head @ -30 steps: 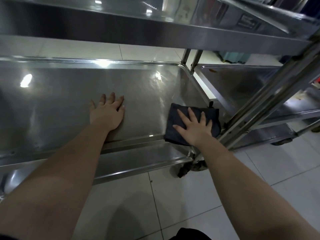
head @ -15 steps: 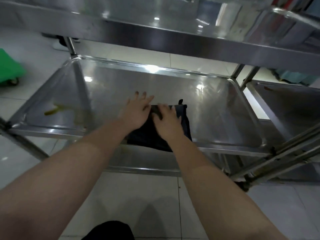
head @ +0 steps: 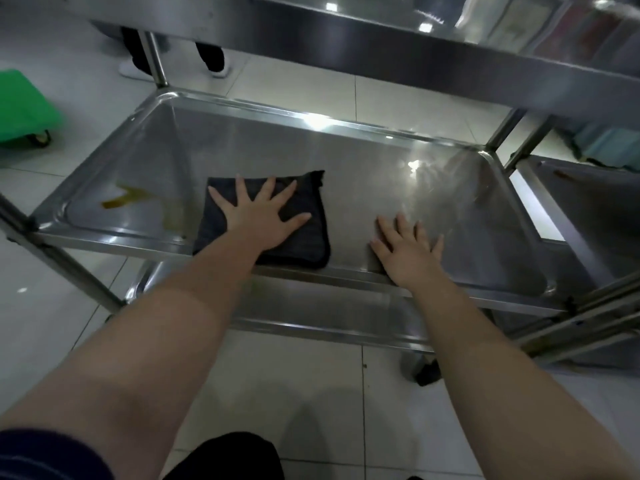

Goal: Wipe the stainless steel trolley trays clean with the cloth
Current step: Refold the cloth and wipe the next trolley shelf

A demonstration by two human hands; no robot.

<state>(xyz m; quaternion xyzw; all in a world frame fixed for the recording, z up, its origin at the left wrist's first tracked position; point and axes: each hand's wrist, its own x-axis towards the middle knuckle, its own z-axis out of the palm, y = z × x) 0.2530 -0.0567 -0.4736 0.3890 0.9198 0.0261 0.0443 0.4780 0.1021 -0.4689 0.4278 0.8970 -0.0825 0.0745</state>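
Observation:
The middle tray of a stainless steel trolley lies in front of me. A dark folded cloth rests on it near the front rim, left of centre. My left hand presses flat on the cloth with fingers spread. My right hand lies flat on the bare steel to the right of the cloth, holding nothing. A yellow-brown smear marks the tray's left end, apart from the cloth.
The top tray overhangs the far side. A lower tray shows beneath the front rim. A second trolley stands close on the right. On the tiled floor are a green wheeled object and another person's feet.
The cloth passed from my right hand to my left hand and slid left along the tray. My right hand came off it onto bare steel. My view swung left.

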